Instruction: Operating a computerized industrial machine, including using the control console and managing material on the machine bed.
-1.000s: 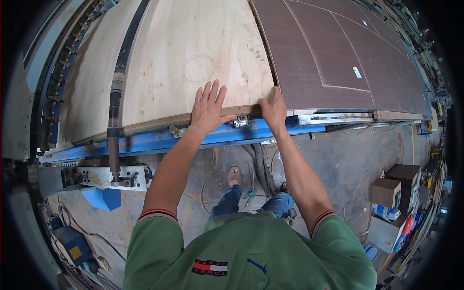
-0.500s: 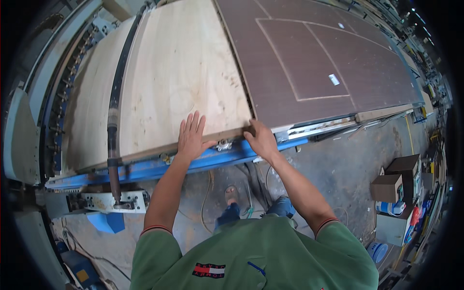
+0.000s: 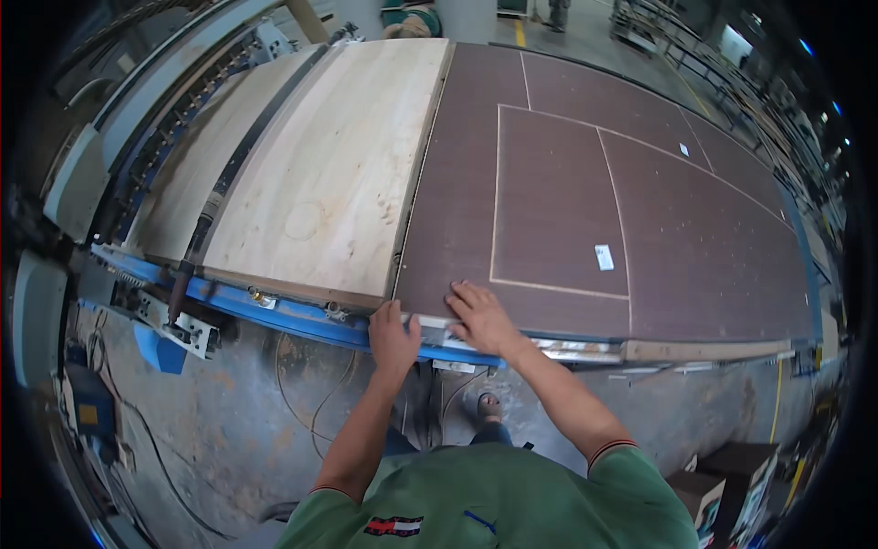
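My left hand (image 3: 393,346) rests at the near edge, where the pale wooden board (image 3: 320,183) meets the dark brown panel (image 3: 448,201). Its fingertips touch the board's near right corner, with the thumb apart. My right hand (image 3: 482,318) lies with outstretched fingers on the brown panel's near edge, the thumb lower by the metal rail. Neither hand holds anything. A narrow dark gap runs between board and panel.
A dark bar (image 3: 247,137) crosses above the wooden board. Under the near edge runs a blue machine beam (image 3: 283,314). Cables lie on the floor at lower left. Cardboard boxes (image 3: 732,471) stand at lower right. A person (image 3: 413,23) is beyond the far edge.
My view has shifted right and farther out. My left hand has left the board's top for its near right corner; my right hand has moved from that joint onto the brown panel.
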A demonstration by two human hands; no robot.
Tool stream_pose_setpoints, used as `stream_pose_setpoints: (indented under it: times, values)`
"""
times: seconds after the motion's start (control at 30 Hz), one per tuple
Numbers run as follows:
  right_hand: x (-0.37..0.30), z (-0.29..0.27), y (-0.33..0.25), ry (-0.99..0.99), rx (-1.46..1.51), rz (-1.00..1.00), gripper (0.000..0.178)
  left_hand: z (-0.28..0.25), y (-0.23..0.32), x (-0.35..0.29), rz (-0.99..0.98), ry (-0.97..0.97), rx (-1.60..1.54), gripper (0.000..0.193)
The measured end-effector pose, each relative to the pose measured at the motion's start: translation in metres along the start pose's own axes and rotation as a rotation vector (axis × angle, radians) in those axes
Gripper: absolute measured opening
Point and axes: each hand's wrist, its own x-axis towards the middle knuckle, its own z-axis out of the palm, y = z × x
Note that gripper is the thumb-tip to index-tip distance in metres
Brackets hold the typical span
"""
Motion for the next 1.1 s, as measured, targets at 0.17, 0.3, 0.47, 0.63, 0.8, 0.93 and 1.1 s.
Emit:
stream_pose_setpoints:
  times: [0.17,0.3,0.47,0.63,0.8,0.93,1.1]
  values:
    - [0.041,-0.008,0.011,-0.051,0.117,-0.147,0.053,0.028,0.006,0.005,-0.337,0.086,0.051,0.044]
    - [0.085,-0.001,0.03,-0.066,0.079,-0.25,0.051,0.047,0.023,0.018,-0.48,0.179,0.026,0.042]
    - [0.121,0.012,0.038,-0.132,0.035,-0.362,0.049,0.051,0.024,0.018,-0.493,0.192,0.086,0.041]
    - [0.17,0.027,0.056,0.007,0.068,-0.641,0.034,0.052,0.032,0.021,-0.489,0.215,0.151,0.039]
    - [0.179,0.037,0.054,-0.034,0.134,-0.651,0.027,0.045,0.041,0.03,-0.574,0.21,0.164,0.033]
    - [0.185,0.04,0.054,0.033,0.179,-0.698,0.021,0.05,0.043,0.032,-0.515,0.312,0.238,0.031]
    - [0.188,0.046,0.058,-0.006,0.151,-0.728,0.016,0.052,0.051,0.031,-0.525,0.351,0.226,0.028]
